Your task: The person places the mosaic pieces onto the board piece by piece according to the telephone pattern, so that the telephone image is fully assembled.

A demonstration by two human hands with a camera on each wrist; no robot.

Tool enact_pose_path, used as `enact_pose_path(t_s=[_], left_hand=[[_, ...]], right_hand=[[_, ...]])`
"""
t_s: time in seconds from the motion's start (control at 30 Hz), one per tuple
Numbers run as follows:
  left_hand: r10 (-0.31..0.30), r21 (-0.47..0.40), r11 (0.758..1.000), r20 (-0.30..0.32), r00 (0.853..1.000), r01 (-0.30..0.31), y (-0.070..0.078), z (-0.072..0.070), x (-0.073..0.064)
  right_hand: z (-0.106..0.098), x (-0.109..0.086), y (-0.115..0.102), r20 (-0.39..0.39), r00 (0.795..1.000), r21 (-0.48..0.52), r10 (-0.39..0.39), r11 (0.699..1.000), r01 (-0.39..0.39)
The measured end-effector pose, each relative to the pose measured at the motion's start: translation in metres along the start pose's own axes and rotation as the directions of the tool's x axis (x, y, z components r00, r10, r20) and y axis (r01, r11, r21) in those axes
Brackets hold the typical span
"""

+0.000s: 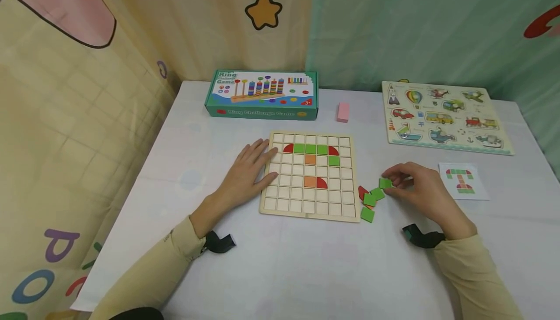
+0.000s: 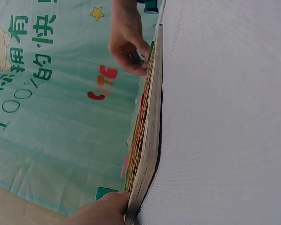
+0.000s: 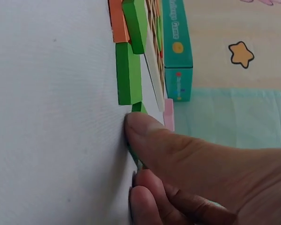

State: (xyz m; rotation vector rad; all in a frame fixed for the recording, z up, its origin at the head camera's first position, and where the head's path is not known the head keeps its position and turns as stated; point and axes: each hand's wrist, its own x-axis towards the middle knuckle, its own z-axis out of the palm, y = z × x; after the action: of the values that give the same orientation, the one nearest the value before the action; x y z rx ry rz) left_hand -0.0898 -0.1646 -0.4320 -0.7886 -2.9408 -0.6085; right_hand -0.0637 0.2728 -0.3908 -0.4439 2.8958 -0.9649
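Observation:
A wooden grid board point(image 1: 294, 207) lies in the middle of the table, with green squares, orange squares and red quarter-round tiles set in some cells. My left hand point(image 1: 247, 169) rests at its left edge, fingers extended and touching the frame. Right of the board, my right hand point(image 1: 415, 188) pinches a green square tile point(image 1: 385, 183) between thumb and fingers, low at the table. In the right wrist view the thumb point(image 3: 147, 129) covers most of that tile. Beside it lie loose green tiles point(image 1: 367, 214), a red tile point(image 1: 362, 192) and a partly hidden orange one.
A printed pattern card point(image 1: 477, 191) lies behind the right hand. At the back stand a green game box point(image 1: 262, 112) and a pink block point(image 1: 343, 112). A vehicle picture puzzle board point(image 1: 450, 142) is at the back right. Curtains hang behind the table.

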Motion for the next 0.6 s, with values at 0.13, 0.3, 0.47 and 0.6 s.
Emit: enact_pose_path(t_s=[0.13,0.3,0.47,0.6], left_hand=[[-0.001,-0.005,1.0,0.003,1.0,0.001,0.0,-0.001,0.0],[0.001,-0.008,1.0,-0.002,1.0,-0.002,-0.001,0.0,-0.001],[0.002,-0.002,1.0,0.005,1.0,-0.002,0.0,0.0,0.0],[0.004,0.004,1.0,0.004,1.0,-0.004,-0.001,-0.001,-0.001]], right_hand=[[0.002,0.001,0.0,-0.023,1.0,-0.003,0.009,1.0,-0.009],[0.004,0.002,0.001,-0.066,0.998,-0.001,0.013,1.0,-0.013],[0.012,0.002,-0.012,-0.185,0.983,0.076,-0.023,0.996,0.038],[0.028,0.002,-0.036,-0.248,0.967,0.123,-0.065,0.988,0.098]])
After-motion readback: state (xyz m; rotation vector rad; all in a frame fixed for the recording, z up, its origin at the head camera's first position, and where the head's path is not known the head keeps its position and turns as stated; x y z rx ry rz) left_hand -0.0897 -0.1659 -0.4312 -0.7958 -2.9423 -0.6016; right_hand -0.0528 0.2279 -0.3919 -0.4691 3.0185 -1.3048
